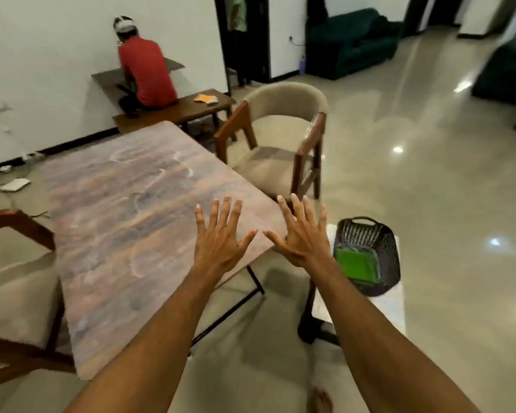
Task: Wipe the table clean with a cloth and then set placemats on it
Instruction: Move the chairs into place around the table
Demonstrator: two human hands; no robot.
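A brown wood-grain table (116,222) fills the left middle, its top marked with pale ring stains and smears. My left hand (221,242) hovers over the table's near right corner, fingers spread and straight, holding nothing. My right hand (303,236) is held beside it, just past the table's right edge, also spread and empty. To the right, a dark woven basket (379,234) stands on a small white surface (390,302) with something flat and green (358,263) inside. No cloth shows in either hand.
A beige padded chair (280,138) stands at the table's far right side, another chair (15,287) at the left. A person in a red shirt (145,73) sits on a wooden bench (191,107) by the wall. Glossy floor spreads to the right; a dark sofa (349,43) stands far back.
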